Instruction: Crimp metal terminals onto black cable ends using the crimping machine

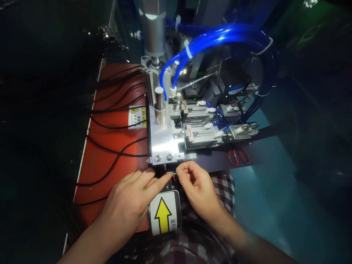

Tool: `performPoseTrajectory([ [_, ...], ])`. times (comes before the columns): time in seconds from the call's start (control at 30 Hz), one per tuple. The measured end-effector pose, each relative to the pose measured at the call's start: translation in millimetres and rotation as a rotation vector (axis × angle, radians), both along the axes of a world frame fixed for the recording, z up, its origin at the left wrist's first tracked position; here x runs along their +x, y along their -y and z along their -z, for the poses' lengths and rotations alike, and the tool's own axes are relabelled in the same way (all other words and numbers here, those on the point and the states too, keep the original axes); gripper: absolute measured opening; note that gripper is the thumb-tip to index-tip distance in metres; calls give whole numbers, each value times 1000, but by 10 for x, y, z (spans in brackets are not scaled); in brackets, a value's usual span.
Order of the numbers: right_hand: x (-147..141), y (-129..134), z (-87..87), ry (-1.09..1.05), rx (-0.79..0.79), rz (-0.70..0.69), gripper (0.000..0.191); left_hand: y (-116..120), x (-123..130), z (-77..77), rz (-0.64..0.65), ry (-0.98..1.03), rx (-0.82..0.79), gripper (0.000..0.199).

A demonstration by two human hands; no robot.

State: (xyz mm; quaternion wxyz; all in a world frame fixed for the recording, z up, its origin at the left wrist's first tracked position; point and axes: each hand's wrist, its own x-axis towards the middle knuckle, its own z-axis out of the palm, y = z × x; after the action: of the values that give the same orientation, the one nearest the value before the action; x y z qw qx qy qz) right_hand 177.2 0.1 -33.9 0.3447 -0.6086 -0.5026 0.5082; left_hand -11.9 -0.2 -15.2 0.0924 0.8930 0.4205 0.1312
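Note:
A small bunch of thin coloured wires (173, 176), with red, green and dark strands visible, lies between my two hands at the front edge of the machine. My left hand (134, 194) comes in from the left, its index fingertip pressed on the wires and its thumb mostly hidden. On the other side, my right hand (198, 187) pinches the wire ends between thumb and index finger. Just beneath the fingers is a white label with a yellow arrow (163, 216). The metal machine plate (162, 146) lies right behind my fingertips.
Black cables (118, 154) cross the orange-red surface (110, 99) on the left. Thick blue air hoses (225, 35) arch over the small pneumatic cylinders (202, 137). Red-handled scissors or cutters (238, 157) lie on the right. A warning label (137, 117) sits beside the machine.

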Motion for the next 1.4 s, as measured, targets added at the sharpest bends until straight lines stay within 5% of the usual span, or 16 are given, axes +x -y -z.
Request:
performPoseTrajectory([
  [0.17,44,-20,-19,-251,-215,-7,23,1,9,-23,-17,-29,-23,43],
  [0.47,20,-127,-69,-318,-283,-1,13,-9,-11,-4,11,-17,20,42],
  [0.7,-2,-85,-128,-83,-77,7,7,-31,-4,-51,76,-78,73,42],
  [1.0,105,-164,-40,-487,-382,-30,20,-34,9,-79,50,-63,76,41],
  [1.4,10,-125,-54,-418,-291,22,18,-78,20,-102,46,91,93,28],
])
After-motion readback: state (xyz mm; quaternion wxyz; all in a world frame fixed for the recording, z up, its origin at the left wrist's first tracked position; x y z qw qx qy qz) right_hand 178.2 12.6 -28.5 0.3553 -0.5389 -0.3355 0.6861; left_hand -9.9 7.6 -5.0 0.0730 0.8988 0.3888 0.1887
